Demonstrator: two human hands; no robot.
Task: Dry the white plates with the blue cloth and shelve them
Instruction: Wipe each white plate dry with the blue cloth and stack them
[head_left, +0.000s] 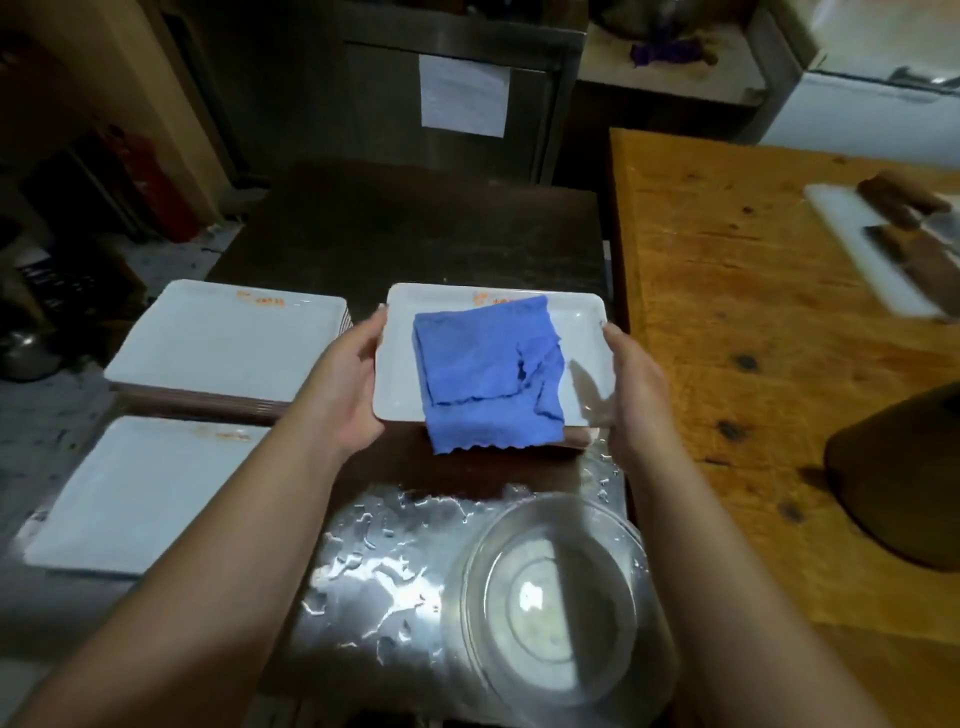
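Both hands hold one white rectangular plate (576, 332) level above a wet steel counter (374, 561), with the folded blue cloth (488, 371) lying on its face and drooping over the near rim. The left hand (345, 395) grips the left edge, thumb curled over the rim and the fingers hidden underneath; the right hand (636, 392) clasps the right edge the same way, its fingers also out of sight below. The plate looks like glazed ceramic: stiff, fairly heavy for its size, breakable, and probably slick where water sits on it, so the two opposite rims are the sound place to hold it, thumbs above and fingers beneath. The cloth is soft and limp and could slide off if the plate tilts. Two more stacks of white plates (228, 338) sit to the left, one beyond the other. A clear glass bowl (550, 597) stands on the counter just below the held plate, and a wooden table (727, 291) runs along the right, carrying a white cutting board (852, 239) with knives.
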